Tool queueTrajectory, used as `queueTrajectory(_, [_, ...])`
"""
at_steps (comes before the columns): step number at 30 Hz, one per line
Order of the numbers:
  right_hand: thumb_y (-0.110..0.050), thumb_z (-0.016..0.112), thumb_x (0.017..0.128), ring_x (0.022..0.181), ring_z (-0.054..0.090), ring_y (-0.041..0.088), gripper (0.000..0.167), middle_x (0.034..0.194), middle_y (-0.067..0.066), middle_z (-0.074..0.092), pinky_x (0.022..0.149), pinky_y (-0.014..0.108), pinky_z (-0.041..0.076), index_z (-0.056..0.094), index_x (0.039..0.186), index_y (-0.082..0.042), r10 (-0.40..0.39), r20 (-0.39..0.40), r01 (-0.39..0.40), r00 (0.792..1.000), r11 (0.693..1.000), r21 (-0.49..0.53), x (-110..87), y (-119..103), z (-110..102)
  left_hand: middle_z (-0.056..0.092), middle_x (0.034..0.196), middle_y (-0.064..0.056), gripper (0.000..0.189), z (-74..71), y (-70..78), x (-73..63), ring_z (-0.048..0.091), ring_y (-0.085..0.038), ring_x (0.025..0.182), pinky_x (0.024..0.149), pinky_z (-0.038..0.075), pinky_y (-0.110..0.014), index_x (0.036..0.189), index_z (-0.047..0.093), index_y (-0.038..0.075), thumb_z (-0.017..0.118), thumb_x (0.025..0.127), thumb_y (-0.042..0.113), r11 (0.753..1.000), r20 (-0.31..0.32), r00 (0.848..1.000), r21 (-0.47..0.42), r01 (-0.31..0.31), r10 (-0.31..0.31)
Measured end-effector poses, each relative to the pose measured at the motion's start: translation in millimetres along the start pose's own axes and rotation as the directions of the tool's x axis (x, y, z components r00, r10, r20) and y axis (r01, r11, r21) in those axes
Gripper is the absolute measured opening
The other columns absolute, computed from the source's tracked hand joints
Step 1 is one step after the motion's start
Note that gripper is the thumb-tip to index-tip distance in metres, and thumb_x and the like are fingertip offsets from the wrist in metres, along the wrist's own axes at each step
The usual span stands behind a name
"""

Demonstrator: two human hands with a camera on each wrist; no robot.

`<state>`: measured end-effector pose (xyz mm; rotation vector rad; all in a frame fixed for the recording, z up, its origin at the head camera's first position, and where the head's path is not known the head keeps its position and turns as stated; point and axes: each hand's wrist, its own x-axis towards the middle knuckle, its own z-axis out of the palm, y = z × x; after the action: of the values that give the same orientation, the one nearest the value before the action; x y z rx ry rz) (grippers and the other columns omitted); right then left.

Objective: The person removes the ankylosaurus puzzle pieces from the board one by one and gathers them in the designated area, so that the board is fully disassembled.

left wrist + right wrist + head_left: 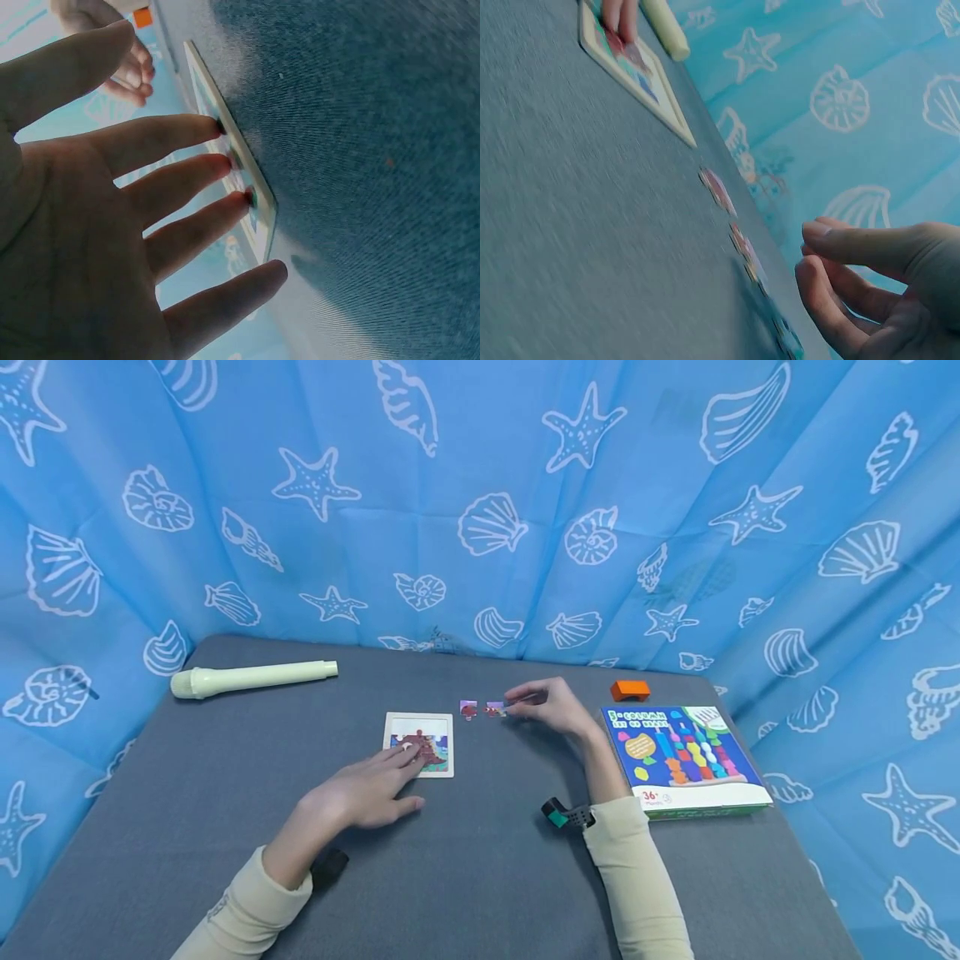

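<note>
A small jigsaw puzzle in a pale frame [388,727] lies on the table, with a dark red dinosaur-like picture partly assembled inside. My left hand [367,789] rests on it, its fairly straight fingertips touching the picture and covering part of it. Two loose puzzle pieces lie beyond the frame to the right: one purple and red piece [468,708] and a second piece [493,708] close to my right fingertips. My right hand [551,706] hovers there with bent fingers. In the right wrist view, a gap shows between thumb and fingers, and a teal piece [789,339] lies below.
A pale green toy microphone [258,678] lies at the back left. On the right sits a colourful bead-set box [682,756], with an orange arch block [630,691] behind it. A blue shell-print curtain [525,585] hangs along the table's back edge.
</note>
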<state>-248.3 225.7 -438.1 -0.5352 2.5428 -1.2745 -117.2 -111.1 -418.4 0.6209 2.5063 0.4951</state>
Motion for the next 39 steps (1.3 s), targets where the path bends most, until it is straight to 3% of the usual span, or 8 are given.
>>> queueTrajectory(10, [-0.01,0.081,0.098,0.099,0.077,0.018,0.027,0.12,0.02,0.081,0.085,0.021,0.057,0.08,0.123,-0.001,-0.055,0.056,0.05,0.997,0.995,0.091,7.6,-25.4,27.9,0.03,0.18,-0.014,0.071,-1.9,6.1,-4.4,0.03,-0.039,0.167,0.132,0.031,-0.064,0.166,0.043,0.005,0.063,0.109,0.043,0.999,0.018,0.999,-0.016,0.04,-0.04])
queueTrajectory(13, [-0.008,0.081,0.097,0.1,0.079,0.02,0.027,0.121,0.02,0.082,0.083,0.02,0.058,0.08,0.123,0.001,-0.064,0.09,0.053,0.994,0.991,0.12,10.8,-34.2,38.1,0.032,0.18,-0.012,0.07,-2.3,7.9,-5.7,0.03,-0.041,0.167,0.13,0.032,-0.067,0.165,0.044,0.005,0.062,0.109,0.044,0.999,0.022,0.999,-0.012,0.049,-0.049])
queueTrajectory(18, [-0.007,0.079,0.098,0.103,0.079,0.02,0.028,0.121,0.02,0.081,0.083,0.021,0.059,0.079,0.125,0.002,-0.093,0.157,0.075,0.983,0.99,0.119,17.8,-48.1,56.6,0.031,0.18,-0.013,0.07,-1.5,9.8,-8.4,0.029,-0.046,0.166,0.128,0.034,-0.069,0.164,0.046,0.003,0.063,0.109,0.044,0.999,0.006,0.999,0.003,0.044,-0.044])
queueTrajectory(24, [-0.007,0.077,0.1,0.1,0.078,0.009,0.026,0.121,0.021,0.08,0.087,0.022,0.06,0.078,0.124,0.004,-0.136,0.254,0.096,0.957,0.982,0.165,29.2,-61.1,81.3,0.03,0.18,-0.014,0.07,0.0,9.9,-9.1,0.028,-0.047,0.166,0.124,0.038,-0.071,0.163,0.047,0.001,0.062,0.109,0.044,0.999,-0.003,0.999,0.018,0.046,-0.046])
queueTrajectory(33, [-0.008,0.075,0.102,0.089,0.073,0.001,0.021,0.113,0.019,0.082,0.084,0.019,0.059,0.079,0.119,0.003,-0.197,0.302,0.168,0.933,0.979,0.12,46.0,-75.2,113.7,0.03,0.179,-0.017,0.071,0.7,10.2,-10.3,0.029,-0.047,0.165,0.119,0.04,-0.076,0.162,0.047,0.0,0.062,0.11,0.045,0.998,0.018,0.998,0.021,0.058,-0.058])
queueTrajectory(39, [-0.011,0.076,0.101,0.076,0.068,0.0,0.018,0.102,0.015,0.083,0.071,0.016,0.055,0.081,0.114,0.0,-0.154,0.296,0.158,0.943,0.987,0.01,53.0,-82.3,127.9,0.027,0.18,-0.019,0.071,0.5,9.4,-10.7,0.028,-0.045,0.166,0.121,0.039,-0.075,0.163,0.046,-0.001,0.061,0.11,0.044,0.998,0.037,0.998,0.018,0.054,-0.055])
